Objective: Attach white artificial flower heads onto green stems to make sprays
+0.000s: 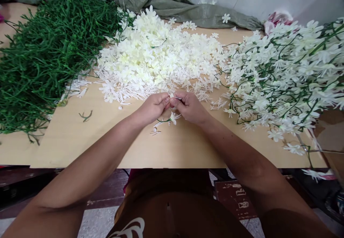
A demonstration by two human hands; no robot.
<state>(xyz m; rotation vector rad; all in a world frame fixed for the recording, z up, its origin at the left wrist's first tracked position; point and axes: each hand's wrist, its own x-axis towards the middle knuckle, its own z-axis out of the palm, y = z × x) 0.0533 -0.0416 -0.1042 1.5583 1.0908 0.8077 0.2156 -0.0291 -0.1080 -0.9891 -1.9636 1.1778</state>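
Observation:
Over the front middle of the table, my left hand (154, 106) and my right hand (191, 107) meet fingertip to fingertip. Both are closed in a pinch around a small white artificial flower, mostly hidden by the fingers. A thin dark tool, its kind unclear, shows between my right thumb and fingers. Just below the hands hangs a white flower (174, 118) on a green stem that runs toward my left hand. Right behind them spreads a heap of loose white blossoms (153, 52), with thin white stamens (134, 91) along its front edge.
To the left lies a big pile of green plastic stems (51, 48). Finished-looking white flower sprays (285, 77) are stacked on the right, some overhanging the table edge. A stray green stem piece (86, 116) rests on the wooden tabletop (80, 141). Grey-green cloth (209, 14) lines the back.

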